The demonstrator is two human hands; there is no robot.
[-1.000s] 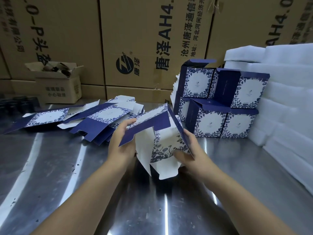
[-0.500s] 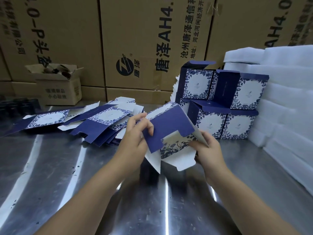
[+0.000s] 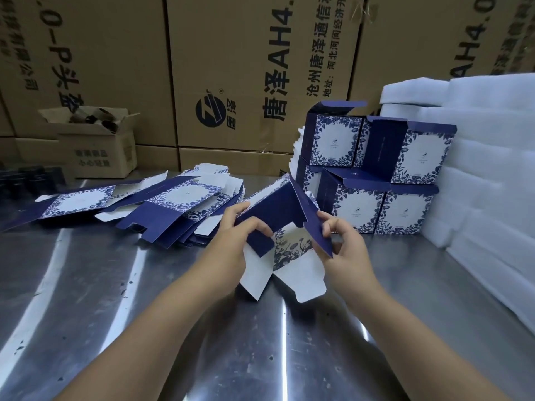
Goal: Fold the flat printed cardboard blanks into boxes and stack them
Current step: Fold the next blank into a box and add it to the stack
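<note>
Half-folded card blank (image 3: 278, 206) above a scuffed steel table (image 3: 144, 299)
The left hand (image 3: 231, 241) and right hand (image 3: 344, 250) each pinched a stiff navy flap; its inside was white.

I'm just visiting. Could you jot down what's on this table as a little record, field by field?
In hand: half-folded blue-and-white floral cardboard blank
Left hand: grips its dark blue flap
Right hand: pinches its other blue panel
Waiting: pile of flat printed blanks, far left
Done: stack of folded floral boxes, two rows
Surface: shiny steel table
Beside stack: white foam sheets
</note>
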